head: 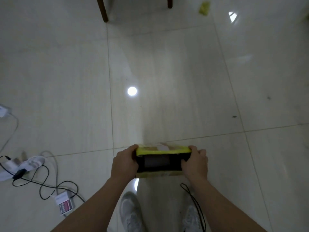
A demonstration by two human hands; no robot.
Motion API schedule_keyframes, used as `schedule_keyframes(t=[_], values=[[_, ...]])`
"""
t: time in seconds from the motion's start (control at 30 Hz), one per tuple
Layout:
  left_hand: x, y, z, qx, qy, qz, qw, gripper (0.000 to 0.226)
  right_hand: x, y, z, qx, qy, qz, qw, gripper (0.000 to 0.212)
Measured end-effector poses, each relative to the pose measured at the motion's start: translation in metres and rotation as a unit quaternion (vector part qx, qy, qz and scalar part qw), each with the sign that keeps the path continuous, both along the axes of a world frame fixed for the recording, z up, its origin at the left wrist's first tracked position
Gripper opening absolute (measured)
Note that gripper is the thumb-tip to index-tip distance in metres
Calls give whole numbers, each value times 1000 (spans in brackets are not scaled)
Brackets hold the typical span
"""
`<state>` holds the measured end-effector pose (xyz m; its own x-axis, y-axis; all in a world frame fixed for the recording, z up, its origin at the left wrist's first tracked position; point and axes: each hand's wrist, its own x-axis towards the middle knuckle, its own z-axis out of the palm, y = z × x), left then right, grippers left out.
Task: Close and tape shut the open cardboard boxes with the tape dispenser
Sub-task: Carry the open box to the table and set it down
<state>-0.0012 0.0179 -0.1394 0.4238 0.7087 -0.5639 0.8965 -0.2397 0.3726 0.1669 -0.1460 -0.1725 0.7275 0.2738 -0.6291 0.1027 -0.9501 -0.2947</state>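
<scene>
I hold a small cardboard box (160, 162) in front of me above the tiled floor, its near side dark with a lighter panel, its top edge wrapped in yellow-green tape. My left hand (124, 162) grips the box's left end with fingers curled round it. My right hand (195, 162) grips the right end the same way. No tape dispenser is in view.
Two wooden chair legs (102, 10) stand at the top. A yellow-green scrap (204, 7) lies far right at the top. On the left lie a power strip (7, 173), black cables (43, 183) and a small box (65, 204). My grey shoes (130, 213) are below, a thin black cord (195, 203) hangs near them.
</scene>
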Motion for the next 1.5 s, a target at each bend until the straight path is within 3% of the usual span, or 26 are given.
schedule_keyframes(t=[0.2, 0.37, 0.57, 0.77, 0.87, 1.1, 1.3, 1.5], values=[[-3, 26, 128, 49, -58, 5, 997, 56, 12, 31, 133, 77, -54, -3, 996, 54], [-10, 35, 258, 69, -88, -22, 994, 51, 7, 41, 261, 115, -89, -12, 989, 69], [-43, 39, 402, 92, -48, -70, 992, 55, -20, 56, 415, 89, -123, 164, 975, 70], [-90, 53, 518, 155, -82, -33, 984, 44, -50, 79, 534, 139, -136, 183, 964, 70], [-105, 70, 557, 187, -78, -20, 979, 44, -62, 102, 574, 166, -129, 191, 959, 78], [-125, 117, 607, 236, -69, 16, 969, 43, -70, 161, 631, 160, -155, 254, 941, 64], [-116, 177, 622, 242, -78, 38, 966, 29, -58, 225, 648, 213, -156, 281, 923, 45], [-91, 246, 644, 251, -116, 69, 959, 25, -19, 304, 659, 264, -149, 307, 902, 47]])
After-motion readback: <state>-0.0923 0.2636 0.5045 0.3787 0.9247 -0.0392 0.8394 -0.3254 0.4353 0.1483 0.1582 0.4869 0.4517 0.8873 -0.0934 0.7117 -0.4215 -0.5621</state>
